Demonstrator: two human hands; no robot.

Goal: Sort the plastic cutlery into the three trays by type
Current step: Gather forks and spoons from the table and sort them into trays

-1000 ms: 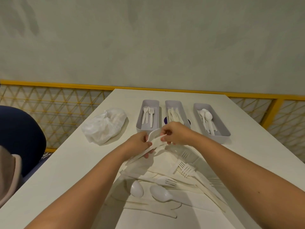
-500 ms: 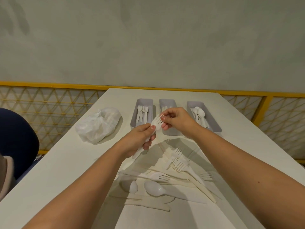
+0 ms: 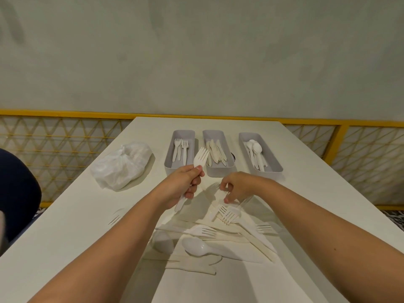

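White plastic fork (image 3: pixel 200 158) is gripped by the handle in the left hand (image 3: pixel 182 186), tines up, just short of the fork tray (image 3: pixel 182 149). Knife tray (image 3: pixel 216 153) and spoon tray (image 3: pixel 260 153) are partly filled. Right hand (image 3: pixel 237 189) is curled over the unsorted pile (image 3: pixel 218 232); its hold can't be judged.

The table (image 3: pixel 65 226) has a smooth, matt white top. On it the three trays (image 3: pixel 219 170) look like matt grey plastic with plain, even walls. The fork (image 3: pixel 200 158) just in front of the trays is white plastic with a slight sheen. Left of the trays, the bag (image 3: pixel 122 165) is thin, crinkled, translucent plastic. Behind the table, the railing (image 3: pixel 336 136) looks like yellow painted metal
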